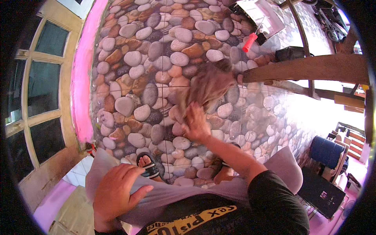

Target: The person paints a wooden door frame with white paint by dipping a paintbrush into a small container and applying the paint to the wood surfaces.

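A brownish cloth (211,84), smeared by motion, is bunched on the pebble-patterned floor tiles (156,133) ahead of me. My right hand (197,124) reaches forward and grips its near end; the fingertips are partly lost in its folds. My left hand (119,192) is held by my left knee, empty, with the thumb apart from the fingers. Below my hands, my sandalled feet stand on the tiles, the left sandal (149,166) showing more than the right.
A wooden beam (305,72) juts in from the right, close to the cloth. Beyond it lie a red-handled tool (249,42) and a pale tray (264,17). A pink wall strip (82,90) and a wood-framed glass door (45,78) are at the left. A black box (321,192) sits right.
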### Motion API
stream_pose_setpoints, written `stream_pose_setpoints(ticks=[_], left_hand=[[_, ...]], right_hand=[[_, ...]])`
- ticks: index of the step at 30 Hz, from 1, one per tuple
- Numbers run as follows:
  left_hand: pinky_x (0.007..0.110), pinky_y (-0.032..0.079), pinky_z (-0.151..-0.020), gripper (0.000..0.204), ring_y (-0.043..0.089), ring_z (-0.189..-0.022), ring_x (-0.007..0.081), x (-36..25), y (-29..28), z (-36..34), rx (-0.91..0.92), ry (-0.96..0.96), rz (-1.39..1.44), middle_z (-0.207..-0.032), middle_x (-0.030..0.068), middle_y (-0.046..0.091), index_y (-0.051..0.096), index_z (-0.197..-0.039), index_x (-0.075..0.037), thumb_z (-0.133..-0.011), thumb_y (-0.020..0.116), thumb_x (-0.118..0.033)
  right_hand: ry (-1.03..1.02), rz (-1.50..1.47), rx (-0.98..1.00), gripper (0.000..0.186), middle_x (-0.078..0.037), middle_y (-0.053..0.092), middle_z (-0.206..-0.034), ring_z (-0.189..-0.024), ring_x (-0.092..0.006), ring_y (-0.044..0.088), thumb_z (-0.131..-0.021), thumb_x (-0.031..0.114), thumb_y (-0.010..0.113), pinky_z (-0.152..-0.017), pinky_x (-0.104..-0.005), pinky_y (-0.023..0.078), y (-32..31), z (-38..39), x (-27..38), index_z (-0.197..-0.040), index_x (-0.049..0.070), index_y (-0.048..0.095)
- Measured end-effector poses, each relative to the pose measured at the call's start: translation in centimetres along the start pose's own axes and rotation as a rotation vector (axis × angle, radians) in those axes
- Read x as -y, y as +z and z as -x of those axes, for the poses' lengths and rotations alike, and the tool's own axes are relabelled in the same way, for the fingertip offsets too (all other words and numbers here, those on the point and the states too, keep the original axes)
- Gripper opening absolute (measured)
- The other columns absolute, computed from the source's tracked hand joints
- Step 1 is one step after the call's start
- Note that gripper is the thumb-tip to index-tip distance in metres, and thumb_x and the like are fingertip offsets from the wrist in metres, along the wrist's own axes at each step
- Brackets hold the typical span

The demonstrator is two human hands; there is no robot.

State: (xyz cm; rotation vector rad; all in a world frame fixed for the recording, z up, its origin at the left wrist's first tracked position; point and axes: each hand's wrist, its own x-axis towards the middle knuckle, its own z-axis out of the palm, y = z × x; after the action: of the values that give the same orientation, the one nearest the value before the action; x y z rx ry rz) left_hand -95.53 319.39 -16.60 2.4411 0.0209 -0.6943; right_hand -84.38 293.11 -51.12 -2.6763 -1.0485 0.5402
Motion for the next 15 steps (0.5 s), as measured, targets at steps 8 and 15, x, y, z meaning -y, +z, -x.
stream_pose_setpoints(ticks=[8, 15], left_hand=[[0.046, 0.05, -0.09, 0.05, 0.063, -0.103, 0.0362, -0.5, 0.4, -1.3, 0.025, 0.077, -0.009, -0.111, 0.0165, 0.066, 0.063, -0.116, -0.002, -0.089, 0.074, -0.042], [0.046, 0.05, -0.09, 0.051, 0.063, -0.103, 0.0358, -0.3, 0.2, -0.9, 0.024, 0.096, -0.012, -0.112, 0.016, 0.066, 0.063, -0.116, -0.001, -0.087, 0.076, -0.042]], right_hand=[[-0.329, -0.093, 0.233, 0.075, -0.019, 0.024, -0.167, -0.156, -0.0349, 0.019, -0.101, 0.051, 0.05, -0.128, -0.049, 0.01, 2.2, 8.8, -6.1, -0.159, 0.006, 0.034], [-0.075, 0.069, 0.131, 0.07, -0.018, 0.029, -0.165, -0.153, -0.0364, 0.024, -0.103, 0.046, 0.047, -0.128, -0.0495, 0.014, -2.3, 7.7, -10.5, -0.159, 0.007, 0.032]])
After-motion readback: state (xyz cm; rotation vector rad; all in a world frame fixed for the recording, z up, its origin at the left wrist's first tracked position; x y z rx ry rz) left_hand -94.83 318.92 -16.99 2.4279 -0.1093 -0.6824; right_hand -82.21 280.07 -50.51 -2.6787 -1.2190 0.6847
